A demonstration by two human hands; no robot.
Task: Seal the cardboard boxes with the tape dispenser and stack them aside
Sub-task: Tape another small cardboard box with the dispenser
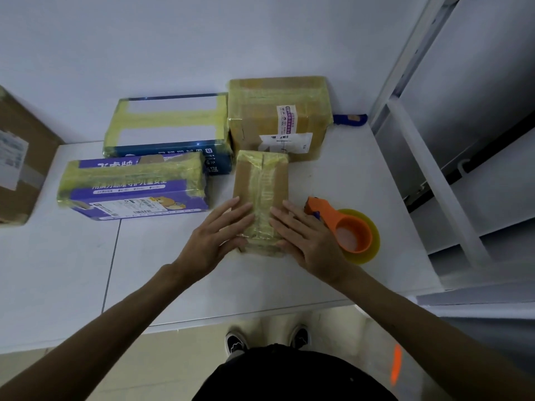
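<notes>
The small brown box lies on the white table, near the middle, with its long side pointing to 12 o'clock. A strip of yellowish tape runs along its top.

Both hands lie flat on its near end, the left hand on the left half and the right hand on the right half. The grip of each hand is spread. The fingers are straight and press on the tape, and they hold nothing.

I think this box is light and rather stiff, so two hands can lift it easily. The taped top looks smooth and may be slippery. The bare cardboard on the two long sides, at 3 and 9 o'clock, should give a better hold. The near end looks a little crumpled, so I would not squeeze there.

The orange tape dispenser lies at 3 o'clock, just beside the right hand. Taped boxes stand close by: a purple box at 9 o'clock, a blue box at 11 o'clock and a big brown box at 12 o'clock.
</notes>
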